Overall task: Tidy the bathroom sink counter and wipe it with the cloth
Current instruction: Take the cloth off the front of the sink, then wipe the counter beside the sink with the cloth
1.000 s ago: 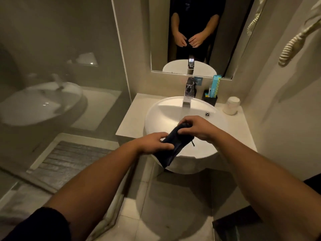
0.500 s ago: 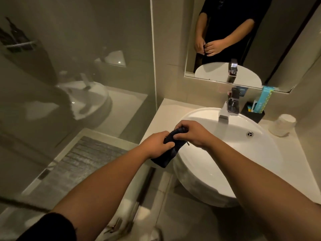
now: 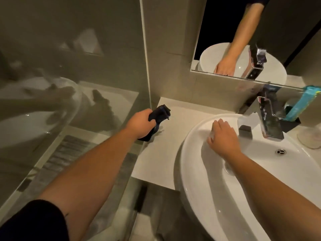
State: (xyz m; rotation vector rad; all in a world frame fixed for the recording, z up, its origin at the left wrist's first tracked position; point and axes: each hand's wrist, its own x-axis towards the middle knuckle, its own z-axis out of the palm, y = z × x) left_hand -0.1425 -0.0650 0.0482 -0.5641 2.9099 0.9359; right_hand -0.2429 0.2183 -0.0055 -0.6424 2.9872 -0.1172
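A person's left hand (image 3: 141, 122) forms a closed grip around a crumpled dark blue cloth (image 3: 159, 117) above the white worktop's (image 3: 156, 160) far left corner, while the right hand (image 3: 224, 138) rests open-fingered inside the white basin (image 3: 199, 185), near the chrome tap (image 3: 268, 117).

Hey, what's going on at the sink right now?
A person is about to wipe the counter. The left hand grips a dark cloth over the counter's left side, near the glass partition. The right hand rests open on the white basin rim, by the faucet.
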